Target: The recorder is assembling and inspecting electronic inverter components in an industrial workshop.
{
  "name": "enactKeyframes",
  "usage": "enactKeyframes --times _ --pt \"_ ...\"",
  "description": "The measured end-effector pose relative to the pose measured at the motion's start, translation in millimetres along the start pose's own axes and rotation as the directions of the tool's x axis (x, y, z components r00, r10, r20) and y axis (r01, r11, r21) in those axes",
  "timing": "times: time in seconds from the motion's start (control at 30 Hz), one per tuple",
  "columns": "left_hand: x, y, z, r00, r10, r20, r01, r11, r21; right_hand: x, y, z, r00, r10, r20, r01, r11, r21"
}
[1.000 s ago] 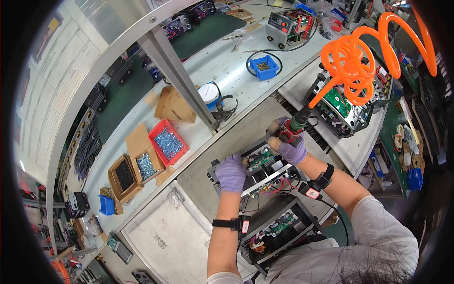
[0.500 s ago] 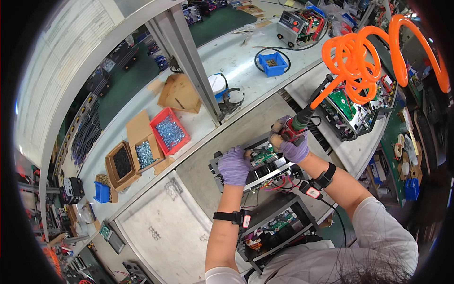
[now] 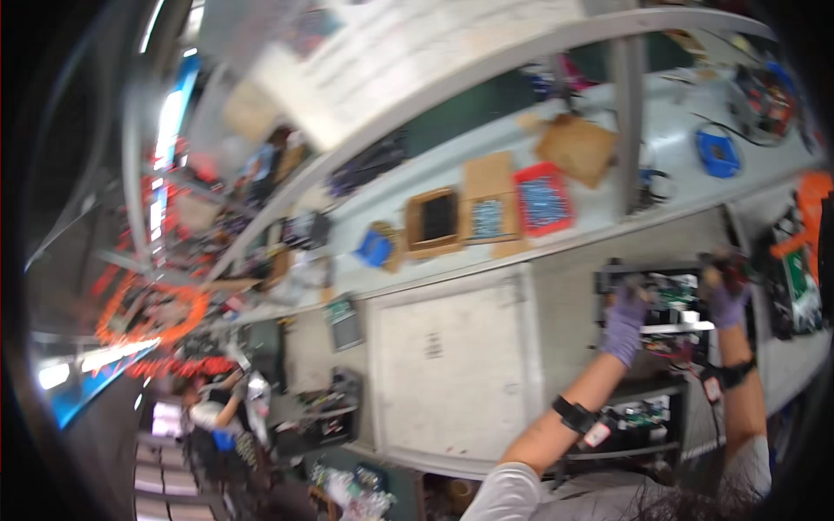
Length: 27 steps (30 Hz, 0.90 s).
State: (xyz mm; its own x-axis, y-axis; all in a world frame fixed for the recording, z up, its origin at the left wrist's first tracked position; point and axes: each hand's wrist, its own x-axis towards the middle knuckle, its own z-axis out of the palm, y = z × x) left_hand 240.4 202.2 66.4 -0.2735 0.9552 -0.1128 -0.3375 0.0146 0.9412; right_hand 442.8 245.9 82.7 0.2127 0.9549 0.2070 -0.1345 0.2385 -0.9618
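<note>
The picture is smeared by motion. My left hand point(image 3: 625, 323), in a purple glove, rests on the left part of an open electronics chassis point(image 3: 682, 328); its blurred fingers do not show clearly. At the chassis's right end, my gloved right hand point(image 3: 730, 306) is closed round a dark red-and-black power screwdriver point(image 3: 731, 267). Circuit boards and wiring show inside the chassis between my hands. Nearer to me stands a second open dark housing point(image 3: 638, 421) with green boards in it. Whether the driver's tip touches a screw is hidden.
A red bin of screws point(image 3: 543, 200), cardboard boxes of small parts point(image 3: 433, 219) and blue bins point(image 3: 718, 154) stand on the far ledge. Another opened unit point(image 3: 795, 278) and an orange coiled hose point(image 3: 814, 221) are at the right. A co-worker point(image 3: 213, 412) is far left.
The view has swung left, so the bench, chassis and both my hands appear farther right. A co-worker has come into view. My hands stay at the chassis, the right still with the power screwdriver.
</note>
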Motion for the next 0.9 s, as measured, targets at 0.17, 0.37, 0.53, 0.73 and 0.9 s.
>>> enactKeyframes --times 0.17,0.37,0.53,0.73,0.9 --pt "-66 -18 -30 0.969 -0.247 -0.024 0.213 0.779 0.590 -24 -15 -14 0.992 -0.008 0.127 -0.027 0.961 0.274" --pt "-108 -24 -20 0.844 -0.513 0.157 0.536 0.818 -0.211 -62 -72 3 0.988 -0.108 -0.106 0.122 0.983 0.135" --pt "-117 -20 -16 0.833 -0.468 0.295 0.498 0.867 -0.031 -74 -113 8 0.991 -0.038 0.131 -0.011 0.936 0.352" --pt "-124 -14 -10 0.908 -0.187 0.374 0.186 0.982 0.039 -90 -139 17 0.981 -0.103 0.167 0.013 0.885 0.466" --pt "-132 -11 -10 0.840 -0.339 0.423 0.412 0.906 -0.093 -90 -142 22 0.987 -0.079 0.139 0.005 0.884 0.467"
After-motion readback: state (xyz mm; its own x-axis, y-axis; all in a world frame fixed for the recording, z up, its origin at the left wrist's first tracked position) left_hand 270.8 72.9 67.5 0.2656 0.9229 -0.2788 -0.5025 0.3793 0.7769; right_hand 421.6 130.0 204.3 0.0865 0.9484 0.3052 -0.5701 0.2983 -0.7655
